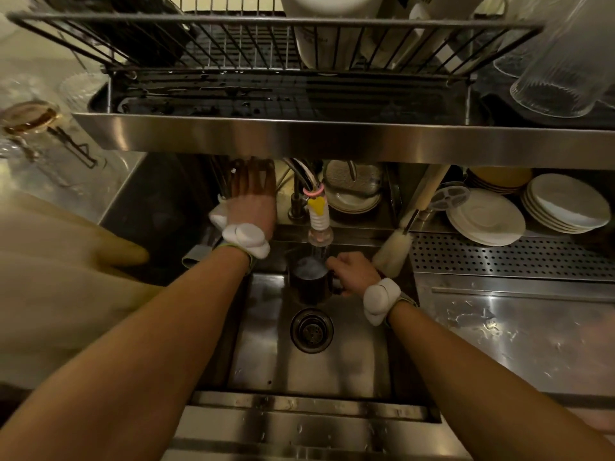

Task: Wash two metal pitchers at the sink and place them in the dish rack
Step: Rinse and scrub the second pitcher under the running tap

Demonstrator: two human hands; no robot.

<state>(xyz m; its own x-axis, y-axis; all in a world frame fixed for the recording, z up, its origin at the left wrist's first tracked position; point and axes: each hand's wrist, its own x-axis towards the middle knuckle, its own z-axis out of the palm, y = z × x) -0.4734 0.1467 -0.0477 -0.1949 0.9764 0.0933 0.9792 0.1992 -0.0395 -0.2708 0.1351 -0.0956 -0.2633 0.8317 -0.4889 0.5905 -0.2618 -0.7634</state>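
A dark metal pitcher (307,281) stands upright in the sink (263,357) under the faucet nozzle (320,224), with water running into it. My right hand (349,271) grips the pitcher's handle on its right side. My left hand (253,201) reaches back under the shelf with fingers stretched out toward the tap area behind the sink; what the fingertips touch is in shadow. The wire dish rack (233,48) sits on the shelf above the sink. I see only one pitcher.
A bottle brush (394,247) leans at the sink's right rim. Stacked white plates (486,217) and saucers stand on the perforated drainboard (499,257) at right. White containers (332,31) and ribbed glasses (562,71) fill the rack's right side. The drain (311,331) lies in front of the pitcher.
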